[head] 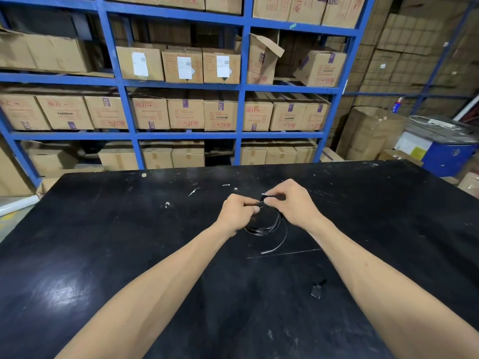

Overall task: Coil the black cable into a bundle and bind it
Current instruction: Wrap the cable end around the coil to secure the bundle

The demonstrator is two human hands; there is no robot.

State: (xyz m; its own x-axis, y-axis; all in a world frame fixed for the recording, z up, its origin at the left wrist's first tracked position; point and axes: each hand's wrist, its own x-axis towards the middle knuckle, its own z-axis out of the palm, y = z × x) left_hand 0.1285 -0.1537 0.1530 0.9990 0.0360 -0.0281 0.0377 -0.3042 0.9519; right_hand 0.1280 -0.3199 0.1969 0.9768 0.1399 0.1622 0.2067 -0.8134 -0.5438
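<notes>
I see the black cable (264,226) only with difficulty, because it is dark against the black table (129,242); mostly the shiny lower arc of the coil shows, and its upper part is hidden behind the two hands. The coil is near the middle of the table, held between the hands, and I cannot tell if its lower edge touches the surface. One loose tail (278,242) curves out from the coil toward me and ends in a pale tip. The left hand (237,212) pinches the top of the coil with thumb and fingers pressed together. The right hand (290,203) pinches a small black strip (270,196) at the same place, fingertips closed on it; what exactly this strip is, I cannot make out. Closer to me on the table lies one small dark piece (316,290) with a grey shine, too unclear to name. Behind the table stands a blue metal rack (242,110) with cardboard boxes (220,114) on its shelves; three boxes in the second visible row carry white labels, the printing is not readable, and the top and left boxes are cut off by the frame. One box (261,59) has open flaps, its contents hidden. At the right, a blue machine (451,154) is partly cut off.
</notes>
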